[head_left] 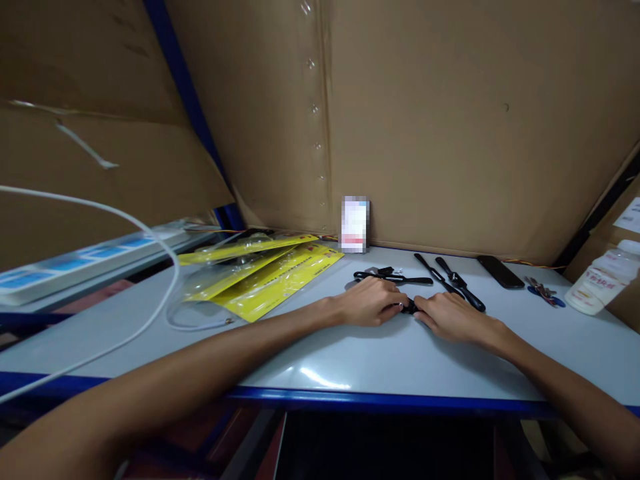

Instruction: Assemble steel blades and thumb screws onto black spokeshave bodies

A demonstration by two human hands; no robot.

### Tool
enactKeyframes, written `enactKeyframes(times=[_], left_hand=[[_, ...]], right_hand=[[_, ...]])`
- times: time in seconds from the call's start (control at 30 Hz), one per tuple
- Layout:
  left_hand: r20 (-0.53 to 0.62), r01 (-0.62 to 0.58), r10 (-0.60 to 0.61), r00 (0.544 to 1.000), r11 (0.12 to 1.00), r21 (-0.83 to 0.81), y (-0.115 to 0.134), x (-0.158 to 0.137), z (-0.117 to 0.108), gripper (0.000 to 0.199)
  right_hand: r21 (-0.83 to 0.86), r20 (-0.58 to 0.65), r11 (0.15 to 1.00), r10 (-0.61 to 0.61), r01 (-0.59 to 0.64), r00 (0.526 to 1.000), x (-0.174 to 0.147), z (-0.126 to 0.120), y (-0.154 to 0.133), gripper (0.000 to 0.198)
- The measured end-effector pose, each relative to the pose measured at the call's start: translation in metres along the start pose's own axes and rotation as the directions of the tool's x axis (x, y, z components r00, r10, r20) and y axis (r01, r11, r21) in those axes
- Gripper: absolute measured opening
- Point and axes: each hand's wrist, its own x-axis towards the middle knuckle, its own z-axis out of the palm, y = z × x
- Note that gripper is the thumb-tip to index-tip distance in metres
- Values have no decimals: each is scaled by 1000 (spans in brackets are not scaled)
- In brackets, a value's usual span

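Note:
My left hand [371, 303] and my right hand [449, 316] meet just above the table. Between their fingertips is a small black part [411, 307], mostly covered by the fingers, so its kind cannot be made out. Both hands are closed on it. Right behind my left hand lies a long black slotted piece [417, 281] with small dark and silvery bits [397, 271] beside it. Beyond my right hand lie a slim black strip [433, 267] and a black handle-like piece [465, 288] with a knob on it.
Yellow packaging cards with clear plastic [295, 270] lie at left. A white cable [170, 260] loops near a power strip [90, 260]. A phone [500, 271], keys [543, 291] and a white bottle [603, 280] are at right. A blurred card [354, 225] leans against the cardboard wall [450, 133].

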Motion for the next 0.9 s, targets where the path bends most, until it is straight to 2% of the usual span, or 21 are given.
enactKeyframes(times=[0.27, 0.4, 0.5, 0.6, 0.73, 0.8, 0.9], left_hand=[[36, -3, -2, 999, 991, 135, -1, 1, 0, 25], [15, 20, -23, 1000, 990, 143, 1, 3, 1, 30], [16, 93, -95, 995, 990, 107, 4, 4, 1, 32], [47, 216, -220, 974, 974, 71, 11, 6, 3, 29], [13, 327, -328, 944, 944, 47, 17, 10, 7, 14], [-6, 307, -307, 952, 951, 31, 17, 10, 7, 11], [11, 201, -201, 980, 980, -9, 13, 9, 4, 10]], right_hand=[[6, -17, 1000, -3, 3, 1000, 1, 3, 1, 21], [32, -39, 999, -23, 24, 999, 1, 7, 2, 20], [49, -60, 998, -28, 31, 998, 1, 8, 2, 19], [48, -51, 999, -18, 21, 999, 0, 7, 0, 19], [35, -36, 999, -8, 10, 999, 0, 4, -2, 20], [31, -35, 999, -8, 9, 999, 1, 5, -2, 20], [38, -52, 999, -15, 17, 999, 1, 7, 0, 21]])
